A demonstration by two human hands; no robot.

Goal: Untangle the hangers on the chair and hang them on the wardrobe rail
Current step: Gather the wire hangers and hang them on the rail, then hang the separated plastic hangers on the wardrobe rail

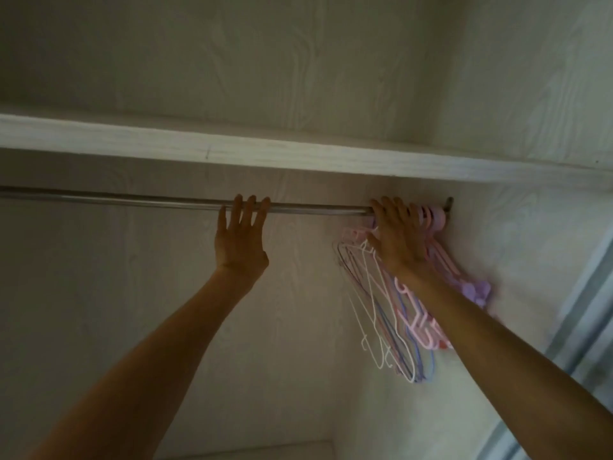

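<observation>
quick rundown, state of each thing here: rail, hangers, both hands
rail: mounted under the shelf, bare along its left and middle
hangers: bunched at the rail's right end, hanging tilted
left hand: fingers straight, tips touching the rail
right hand: on the hangers' hooks at the rail; grip unclear
shelf: fixed above the rail

Both forearms are bare, with no sleeves in view. The left hand and right hand wear no gloves, rings or watch.

Pink, white, blue, lilac hangers — silver rail — whitewashed wood-grain shelf
</observation>
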